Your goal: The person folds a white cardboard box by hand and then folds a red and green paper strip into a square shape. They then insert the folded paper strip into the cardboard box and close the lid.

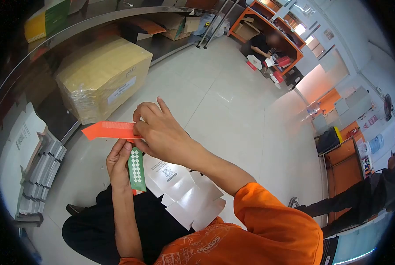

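Note:
An orange folded cardboard strip (110, 129) with a pointed left end lies across the front of me, its right end pinched in the fingers of my right hand (161, 132). Just below, my left hand (118, 161) is closed with its thumb over the top of a green strip (137, 170) printed with white diamonds. The two strips meet near the left thumb; whether they are joined I cannot tell. On my lap, under the right forearm, rests an unfolded white carton blank (186, 194) with a printed QR code. A bit of orange shows below the green strip.
A large taped brown box (104, 77) stands at the left by a metal shelf (93, 25). Stacked white carton blanks (40, 163) are at the far left. Across the tiled floor (237, 115) another person (261, 45) sits among red and white pieces. Someone's dark-trousered legs (339, 207) extend at the right.

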Demonstrator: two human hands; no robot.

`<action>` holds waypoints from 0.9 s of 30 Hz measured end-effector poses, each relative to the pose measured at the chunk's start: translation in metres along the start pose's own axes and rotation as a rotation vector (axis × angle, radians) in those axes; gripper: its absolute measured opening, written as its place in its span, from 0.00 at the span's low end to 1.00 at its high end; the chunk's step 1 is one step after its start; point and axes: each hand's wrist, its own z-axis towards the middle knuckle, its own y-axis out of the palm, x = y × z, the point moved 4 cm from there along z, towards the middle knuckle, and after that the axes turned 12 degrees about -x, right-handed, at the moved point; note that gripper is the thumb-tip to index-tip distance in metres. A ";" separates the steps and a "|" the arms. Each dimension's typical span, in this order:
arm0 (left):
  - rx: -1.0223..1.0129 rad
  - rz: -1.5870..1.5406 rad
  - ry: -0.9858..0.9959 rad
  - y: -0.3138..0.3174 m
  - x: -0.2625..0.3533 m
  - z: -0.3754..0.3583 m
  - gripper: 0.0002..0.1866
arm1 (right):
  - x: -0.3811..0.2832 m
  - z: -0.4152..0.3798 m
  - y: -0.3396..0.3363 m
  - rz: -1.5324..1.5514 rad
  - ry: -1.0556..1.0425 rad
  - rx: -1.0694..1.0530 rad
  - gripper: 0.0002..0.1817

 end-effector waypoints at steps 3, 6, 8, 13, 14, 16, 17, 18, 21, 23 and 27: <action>-0.002 0.058 0.013 -0.001 0.001 0.000 0.18 | 0.001 0.005 0.003 -0.059 -0.013 -0.010 0.08; 0.039 0.070 0.028 0.004 0.007 -0.001 0.19 | 0.005 0.006 0.010 -0.005 -0.055 0.041 0.08; 0.002 0.117 0.050 0.001 0.006 0.000 0.19 | 0.005 0.004 0.014 0.064 -0.069 0.113 0.09; 0.016 0.172 0.070 -0.005 0.006 0.001 0.19 | 0.007 0.002 0.021 0.168 -0.067 0.111 0.08; 0.034 0.177 0.054 -0.006 0.006 0.001 0.19 | 0.007 0.002 0.021 0.198 -0.081 0.099 0.08; 0.032 0.186 0.051 -0.006 0.005 0.002 0.19 | 0.008 0.002 0.020 0.214 -0.059 0.074 0.08; 0.028 0.196 0.049 -0.006 0.005 0.002 0.19 | 0.009 0.002 0.020 0.229 -0.037 0.050 0.09; 0.029 0.196 0.048 -0.005 0.004 0.002 0.19 | 0.009 0.002 0.020 0.230 -0.036 0.050 0.09; 0.060 0.170 0.026 -0.003 0.003 0.001 0.19 | 0.008 0.000 0.021 0.112 -0.051 0.103 0.09; 0.078 0.164 0.014 -0.004 0.002 0.002 0.19 | 0.005 -0.001 0.023 -0.007 -0.059 0.148 0.09; 0.126 0.151 -0.012 -0.001 0.003 0.001 0.19 | 0.005 0.000 0.028 -0.055 -0.054 0.157 0.10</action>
